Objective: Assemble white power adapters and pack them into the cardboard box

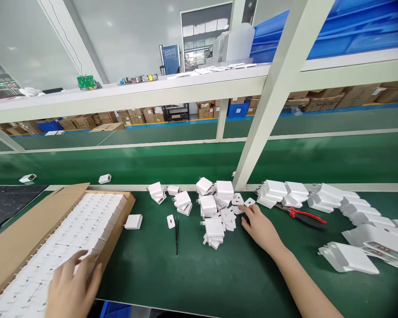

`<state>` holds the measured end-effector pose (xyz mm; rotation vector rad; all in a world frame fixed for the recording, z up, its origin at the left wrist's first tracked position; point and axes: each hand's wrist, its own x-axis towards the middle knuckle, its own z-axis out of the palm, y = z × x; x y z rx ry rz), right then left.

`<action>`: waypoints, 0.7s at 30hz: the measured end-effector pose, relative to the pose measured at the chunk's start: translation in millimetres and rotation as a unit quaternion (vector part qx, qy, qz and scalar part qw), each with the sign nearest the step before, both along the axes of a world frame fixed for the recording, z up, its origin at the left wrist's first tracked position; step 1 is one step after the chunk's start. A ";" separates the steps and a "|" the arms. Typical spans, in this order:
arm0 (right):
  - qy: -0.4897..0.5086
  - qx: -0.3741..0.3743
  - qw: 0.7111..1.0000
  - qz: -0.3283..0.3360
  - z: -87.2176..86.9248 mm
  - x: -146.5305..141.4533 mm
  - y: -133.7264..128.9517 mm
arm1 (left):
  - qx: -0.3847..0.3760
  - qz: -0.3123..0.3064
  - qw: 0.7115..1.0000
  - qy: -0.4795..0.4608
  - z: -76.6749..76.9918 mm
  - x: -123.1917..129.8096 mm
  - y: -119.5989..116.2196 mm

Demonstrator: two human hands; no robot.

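Observation:
My left hand (pixel 73 282) rests over a long cardboard box (pixel 119 232), its fingers bent and spread apart. Tight rows of white plug pieces (pixel 82 221) with metal pins fill that box. On the green bench, my right hand (pixel 261 226) reaches to a heap of flat white cover plates (pixel 228 215), index fingertip at a plate and thumb apart from it. Stacked white charger housings (pixel 215 229) lie just left of this heap. Black tweezers (pixel 177 236) and a single cover plate (pixel 170 221) lie between my hands.
Red-and-black pliers (pixel 301 216) lie among more white housings (pixel 331 196) at right. A slanted white post (pixel 268 97) rises behind my right hand. Beyond the bench runs a green conveyor belt (pixel 172 163) carrying two small white chargers. A shelf (pixel 129 99) crosses above.

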<state>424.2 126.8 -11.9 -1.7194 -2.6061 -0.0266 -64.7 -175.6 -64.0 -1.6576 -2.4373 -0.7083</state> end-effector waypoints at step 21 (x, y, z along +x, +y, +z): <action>0.190 0.094 0.975 -0.074 144.2 41.5 229.0 | -0.019 -0.150 0.972 -0.178 37.3 32.2 191.3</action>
